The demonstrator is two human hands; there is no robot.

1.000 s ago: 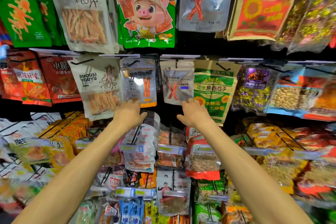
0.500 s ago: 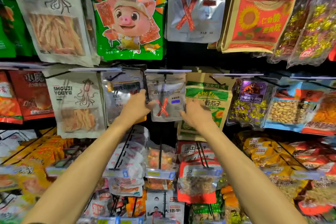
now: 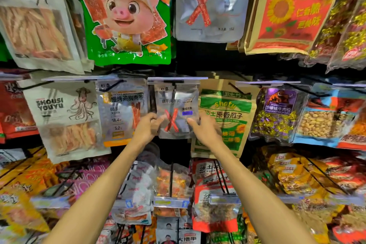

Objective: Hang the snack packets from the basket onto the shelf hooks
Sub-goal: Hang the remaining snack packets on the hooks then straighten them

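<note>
From the head view, I saw that both hands had climbed since a second ago: then they sat under the bottom corners of the silver packet [image 3: 177,111], half a second ago they were at its sides, and now they had hold of it. My left hand [image 3: 147,127] was curled, pinching the packet's left edge with the thumb on the front; my right hand [image 3: 206,130] pinched the right edge, thumb across the front and the other fingers hidden behind. The packet hung upright in the middle row, its top at the hook [image 3: 174,82] under a pale price strip; I could not tell whether the hole was fully on the hook. The whole row also sat lower in the view than a second ago. The packet bore a red X of meat sticks and a small blue patch, its small print too blurred to read. Just left hung the chicken packet [image 3: 120,109] reading "慢烤鸡胸肉条", with "65.8", "18.4" and "5.2", and beyond it the squid packet [image 3: 65,117] marked "SHOUSI YOUYU". Just right, partly behind my right hand, the green seed bag [image 3: 225,109] read "shatu" and "沙土原香瓜子", then the purple packet [image 3: 279,113] with "沙嗲味牛肉粒". Above hung the green pig packet [image 3: 126,16] and the orange sunflower bag [image 3: 291,10] with "香瓜子".
</note>
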